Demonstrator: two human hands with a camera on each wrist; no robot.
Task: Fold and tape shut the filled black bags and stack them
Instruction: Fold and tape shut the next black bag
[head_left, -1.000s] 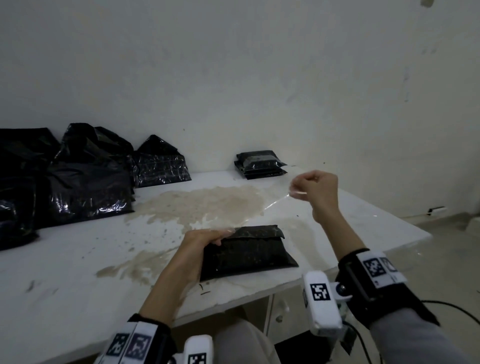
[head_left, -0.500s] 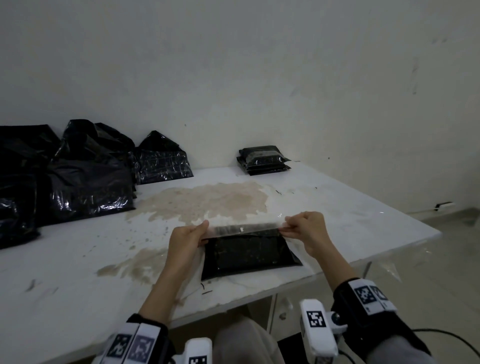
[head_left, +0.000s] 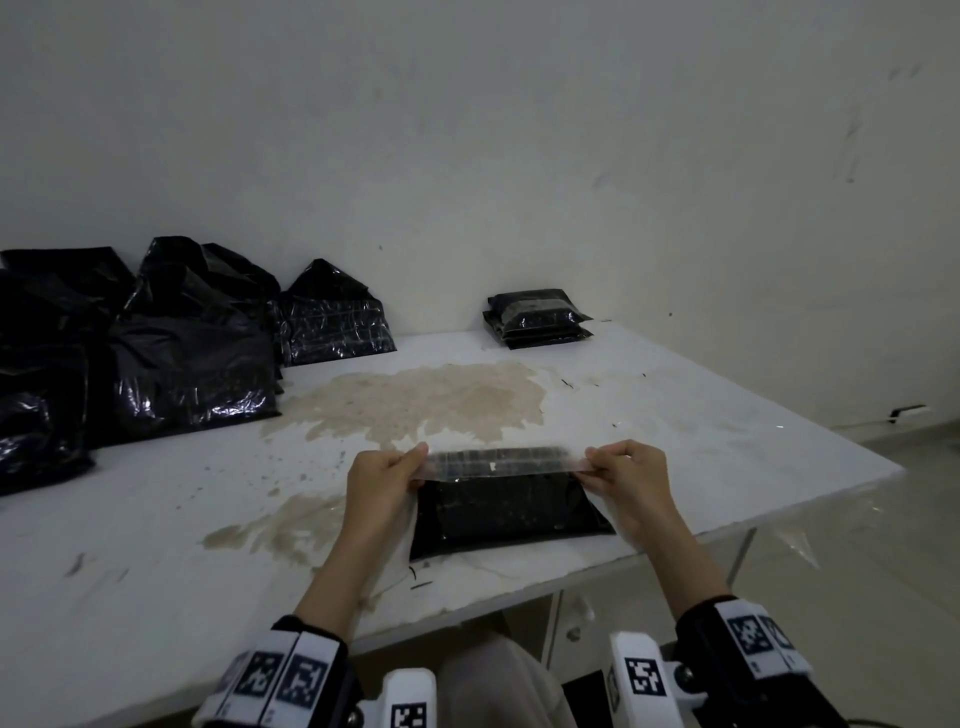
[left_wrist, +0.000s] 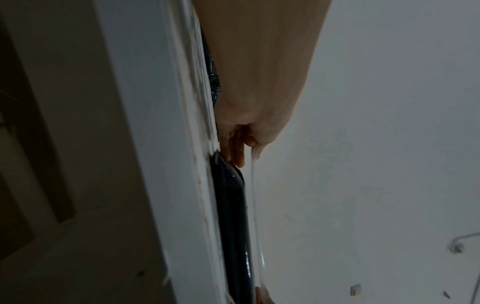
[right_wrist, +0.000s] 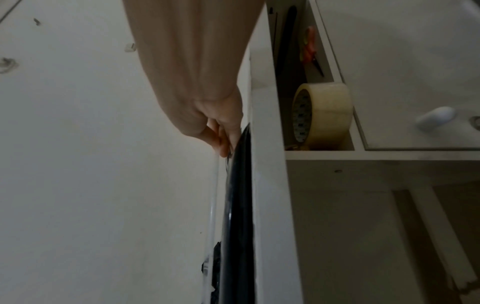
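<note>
A folded black bag (head_left: 506, 512) lies flat near the table's front edge. A strip of clear tape (head_left: 501, 461) is stretched level just above the bag's far edge. My left hand (head_left: 384, 480) pinches the strip's left end and my right hand (head_left: 626, 475) pinches its right end. In the left wrist view the tape (left_wrist: 255, 216) runs as a thin pale line beside the bag (left_wrist: 231, 216), apart from it. The right wrist view shows the same gap between tape (right_wrist: 213, 205) and bag (right_wrist: 237, 205). A stack of taped bags (head_left: 535, 318) sits at the back right.
Several unfolded black bags (head_left: 187, 338) lean on the wall at the back left. The white table (head_left: 156, 545) has a large brownish stain in its middle. Below the tabletop, an open drawer holds a tape roll (right_wrist: 322, 115) and orange-handled scissors (right_wrist: 310, 47).
My right hand came down from a raised position, drawing the tape level. My left hand left the bag's corner and took the strip's left end; the strip now hangs over the bag's far edge.
</note>
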